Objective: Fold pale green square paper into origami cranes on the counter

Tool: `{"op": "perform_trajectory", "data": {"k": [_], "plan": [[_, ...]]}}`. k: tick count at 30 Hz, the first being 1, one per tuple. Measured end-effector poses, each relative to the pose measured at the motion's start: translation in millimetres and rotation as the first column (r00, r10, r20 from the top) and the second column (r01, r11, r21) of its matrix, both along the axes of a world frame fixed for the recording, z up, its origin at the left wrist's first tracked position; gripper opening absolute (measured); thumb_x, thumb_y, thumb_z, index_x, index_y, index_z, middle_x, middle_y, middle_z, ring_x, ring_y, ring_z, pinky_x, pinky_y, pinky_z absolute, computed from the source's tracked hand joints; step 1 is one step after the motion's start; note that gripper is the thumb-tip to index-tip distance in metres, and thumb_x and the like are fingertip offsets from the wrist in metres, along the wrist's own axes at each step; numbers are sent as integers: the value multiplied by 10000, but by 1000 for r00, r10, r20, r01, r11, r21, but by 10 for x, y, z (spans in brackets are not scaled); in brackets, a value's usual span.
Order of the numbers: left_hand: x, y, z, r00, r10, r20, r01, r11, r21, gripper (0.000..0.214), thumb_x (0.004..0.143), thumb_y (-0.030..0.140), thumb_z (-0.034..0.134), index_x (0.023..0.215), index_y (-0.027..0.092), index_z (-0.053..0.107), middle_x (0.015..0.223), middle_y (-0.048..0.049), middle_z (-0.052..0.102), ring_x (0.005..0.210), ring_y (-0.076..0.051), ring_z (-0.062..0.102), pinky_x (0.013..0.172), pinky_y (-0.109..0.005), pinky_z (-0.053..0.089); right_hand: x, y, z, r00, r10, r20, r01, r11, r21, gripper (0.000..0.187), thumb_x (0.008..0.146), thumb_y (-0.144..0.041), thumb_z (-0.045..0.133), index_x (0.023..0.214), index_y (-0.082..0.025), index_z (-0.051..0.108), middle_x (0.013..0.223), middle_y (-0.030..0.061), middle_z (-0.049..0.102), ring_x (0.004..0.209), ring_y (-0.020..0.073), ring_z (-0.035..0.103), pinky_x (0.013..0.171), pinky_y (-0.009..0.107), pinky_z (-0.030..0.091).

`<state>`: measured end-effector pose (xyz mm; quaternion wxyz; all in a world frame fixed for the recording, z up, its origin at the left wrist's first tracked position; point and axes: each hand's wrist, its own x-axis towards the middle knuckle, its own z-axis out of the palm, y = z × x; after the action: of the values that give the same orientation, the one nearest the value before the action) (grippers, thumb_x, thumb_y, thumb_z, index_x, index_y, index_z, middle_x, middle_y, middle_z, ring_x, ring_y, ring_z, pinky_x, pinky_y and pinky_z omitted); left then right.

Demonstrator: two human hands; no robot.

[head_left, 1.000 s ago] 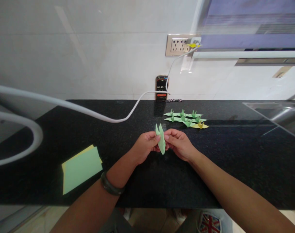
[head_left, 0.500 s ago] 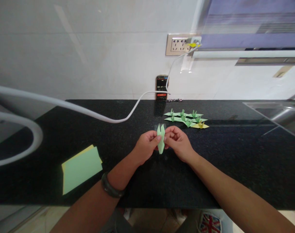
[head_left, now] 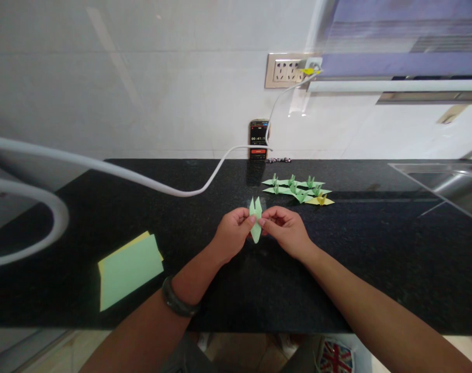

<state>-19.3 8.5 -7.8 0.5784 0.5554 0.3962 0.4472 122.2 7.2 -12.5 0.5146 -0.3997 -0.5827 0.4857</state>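
Note:
Between both hands is a light green folded paper [head_left: 255,220], narrow, with two pointed tips upward and one point downward. My left hand [head_left: 234,233] pinches its left edge, thumb on the front face. My right hand [head_left: 286,230] pinches the right edge the same way, its other fingers curled behind. Beyond my right hand, several green paper cranes [head_left: 292,190] stand in rows on the black counter [head_left: 220,290], with a yellow paper crane [head_left: 322,200] at their near right end.
Green and yellow paper sheets [head_left: 131,274] lie stacked at the left. A phone [head_left: 258,139] showing a timer leans on the wall. A white cable [head_left: 181,193] loops across the left from a wall socket [head_left: 286,71]. At the far right is a metal sink [head_left: 461,186].
The folded paper has turned so its front face shows more flatly, and it has shifted slightly left. My right thumb now presses on its right edge.

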Motion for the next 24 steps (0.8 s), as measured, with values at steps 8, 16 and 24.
{"op": "perform_trajectory", "data": {"k": [8, 16, 24], "plan": [[1, -1, 32, 996, -43, 74, 48, 997, -66, 218, 699, 330, 563, 759, 121, 547, 622, -20, 600, 567, -124, 565, 570, -264, 456, 34, 40, -59, 985, 82, -153, -97, 991, -93, 139, 663, -255, 645, 720, -152, 570, 575, -27, 570, 470, 71, 522, 485, 212, 444], [-6, 0, 39, 996, -35, 85, 41, 997, -70, 167, 693, 293, 572, 713, 131, 540, 601, -10, 597, 560, -125, 568, 568, -267, 459, 29, 50, -72, 947, 129, -296, -207, 945, -252, 180, 654, -229, 664, 762, -147, 546, 580, -31, 584, 448, 51, 529, 464, 179, 451], [-11, -3, 15, 1000, -16, 21, 18, 998, -62, 208, 666, 326, 597, 660, 122, 556, 574, -3, 583, 525, -105, 537, 513, -228, 421, 52, 59, -87, 962, 164, -219, -209, 957, -201, 163, 676, -255, 645, 738, -147, 541, 574, -37, 557, 450, 49, 508, 467, 183, 430]]}}
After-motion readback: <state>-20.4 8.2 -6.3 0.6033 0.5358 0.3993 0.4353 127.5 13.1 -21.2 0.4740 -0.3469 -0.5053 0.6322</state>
